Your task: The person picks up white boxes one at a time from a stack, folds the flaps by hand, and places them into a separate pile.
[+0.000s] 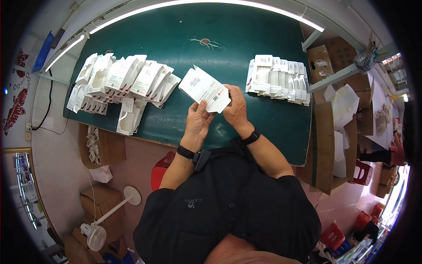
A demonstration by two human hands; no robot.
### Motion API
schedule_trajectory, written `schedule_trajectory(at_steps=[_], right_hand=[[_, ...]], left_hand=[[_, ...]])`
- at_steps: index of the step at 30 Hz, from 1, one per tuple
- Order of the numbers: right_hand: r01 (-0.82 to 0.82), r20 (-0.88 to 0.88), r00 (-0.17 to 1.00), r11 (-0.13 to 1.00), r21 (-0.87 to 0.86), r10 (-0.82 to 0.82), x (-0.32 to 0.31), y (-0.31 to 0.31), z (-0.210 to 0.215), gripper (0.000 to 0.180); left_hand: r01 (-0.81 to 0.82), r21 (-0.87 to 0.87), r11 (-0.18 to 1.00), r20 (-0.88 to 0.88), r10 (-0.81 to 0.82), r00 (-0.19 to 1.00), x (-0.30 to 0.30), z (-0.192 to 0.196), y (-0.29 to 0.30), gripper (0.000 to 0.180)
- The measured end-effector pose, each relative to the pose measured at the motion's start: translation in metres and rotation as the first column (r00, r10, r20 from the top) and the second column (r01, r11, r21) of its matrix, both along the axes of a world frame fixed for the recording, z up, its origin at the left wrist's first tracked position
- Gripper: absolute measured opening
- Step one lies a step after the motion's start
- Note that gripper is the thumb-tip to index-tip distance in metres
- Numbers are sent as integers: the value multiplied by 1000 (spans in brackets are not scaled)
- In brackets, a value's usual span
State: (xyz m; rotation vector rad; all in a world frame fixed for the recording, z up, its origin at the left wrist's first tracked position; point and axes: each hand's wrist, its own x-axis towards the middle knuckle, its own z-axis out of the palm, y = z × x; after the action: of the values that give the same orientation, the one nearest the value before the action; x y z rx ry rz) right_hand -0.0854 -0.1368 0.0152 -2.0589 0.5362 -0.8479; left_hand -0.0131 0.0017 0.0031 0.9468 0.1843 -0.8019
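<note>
Between my two hands, over the green table (pixel 184 35), is a flat white printed carton (pixel 203 88), tilted with one flap sticking up at its far edge. My left hand (pixel 198 118) grips its near edge, thumb on top and fingers underneath. On the right edge, my right hand (pixel 236 105) is closed around the carton, its fingers partly hidden. To the left lies a spread heap of similar white cartons (pixel 121 77), overlapping one another. A neater row of white cartons with cut-out windows (pixel 277 79) stands to the right.
A cardboard box (pixel 103 147) holding white pieces stands below the table's left end. Off the right end is a tall open cardboard box (pixel 323 145) with white sheets in it. A red stool (pixel 162 169) sits by my left arm, and a white fan (pixel 96 237) stands at lower left.
</note>
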Motion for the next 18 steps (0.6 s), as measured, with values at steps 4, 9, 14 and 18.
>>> schedule_trajectory(at_steps=[4,9,14,18], right_hand=[[-106,88,991,994,-1,106,-1,-3,-3,45],[-192,178,970,971,143,166,0,-6,-10,49],[-280,277,943,885,372,182,0,-5,-25,53],[-269,301,947,790,550,113,-3,7,-21,58]], left_hand=[[106,-88,990,-42,-110,993,6,-2,6,46],[117,-150,982,-76,-130,989,8,-5,5,46],[111,-196,974,-102,-133,986,9,-7,5,46],[134,-196,971,-62,-149,987,7,-4,4,48]])
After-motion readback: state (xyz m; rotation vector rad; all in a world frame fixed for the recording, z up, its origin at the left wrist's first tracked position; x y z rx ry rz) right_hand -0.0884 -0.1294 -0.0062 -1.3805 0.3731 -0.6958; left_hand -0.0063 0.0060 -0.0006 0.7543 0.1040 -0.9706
